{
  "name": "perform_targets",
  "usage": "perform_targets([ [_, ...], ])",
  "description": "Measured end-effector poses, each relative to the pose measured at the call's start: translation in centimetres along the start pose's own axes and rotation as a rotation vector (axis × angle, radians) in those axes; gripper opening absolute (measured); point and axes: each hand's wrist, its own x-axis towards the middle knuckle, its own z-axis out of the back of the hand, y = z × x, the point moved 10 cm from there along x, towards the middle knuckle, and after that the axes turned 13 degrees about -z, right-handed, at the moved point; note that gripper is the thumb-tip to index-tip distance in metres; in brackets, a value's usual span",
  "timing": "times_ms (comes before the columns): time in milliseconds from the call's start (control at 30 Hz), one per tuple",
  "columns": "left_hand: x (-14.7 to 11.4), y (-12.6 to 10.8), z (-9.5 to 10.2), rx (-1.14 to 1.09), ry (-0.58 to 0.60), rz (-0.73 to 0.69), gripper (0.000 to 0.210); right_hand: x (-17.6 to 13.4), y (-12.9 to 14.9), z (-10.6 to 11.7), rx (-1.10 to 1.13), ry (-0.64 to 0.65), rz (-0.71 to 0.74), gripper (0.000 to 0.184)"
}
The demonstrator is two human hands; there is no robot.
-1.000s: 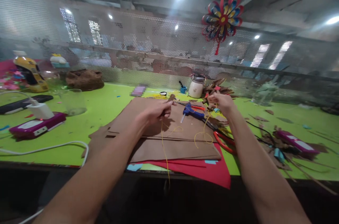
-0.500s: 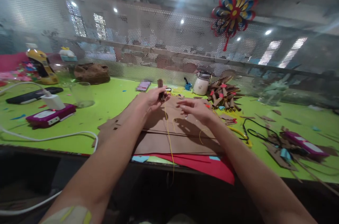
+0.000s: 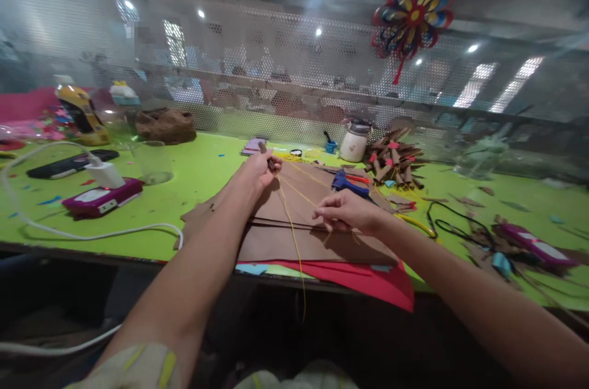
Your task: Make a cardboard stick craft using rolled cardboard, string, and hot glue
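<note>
My left hand (image 3: pixel 263 169) is closed around a small brown bundle (image 3: pixel 267 154), which looks like a roll of brown paper or thin strips. Yellow string (image 3: pixel 297 188) runs taut from the bundle to my right hand (image 3: pixel 343 211), whose fingers pinch it lower and to the right. Another length of the string hangs from the bundle over the front edge of the table. Beneath both hands lie brown cardboard sheets (image 3: pixel 276 245), with a red sheet (image 3: pixel 368 283) under them. Just beyond my right hand is a blue-handled tool (image 3: pixel 352 183), partly hidden by that hand.
A pile of brown rolls (image 3: pixel 396 162) with red bits stands behind right, beside a white jar (image 3: pixel 355 140). Purple devices lie left (image 3: pixel 103 197) and right (image 3: pixel 536 246). A white cable (image 3: pixel 129 235) crosses the table's left front. A clear cup (image 3: pixel 156 163) stands at left.
My right hand has closed on the yellow string and moved down and nearer, drawing it taut. The bundle in my left hand has tilted, and the blue-handled tool has come into view.
</note>
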Motion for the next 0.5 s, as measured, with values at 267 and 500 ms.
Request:
perform_targets([
  [267, -0.1, 0.4, -0.2, -0.047, -0.058, 0.012, 0.020, -3.4, -1.5, -1.8, 0.093, -0.002, -0.001, 0.030],
  [500, -1.6, -1.0, -4.3, -0.030, 0.067, -0.020, 0.021, -2.2, -1.7, -1.1, 0.122, -0.109, 0.047, 0.035],
])
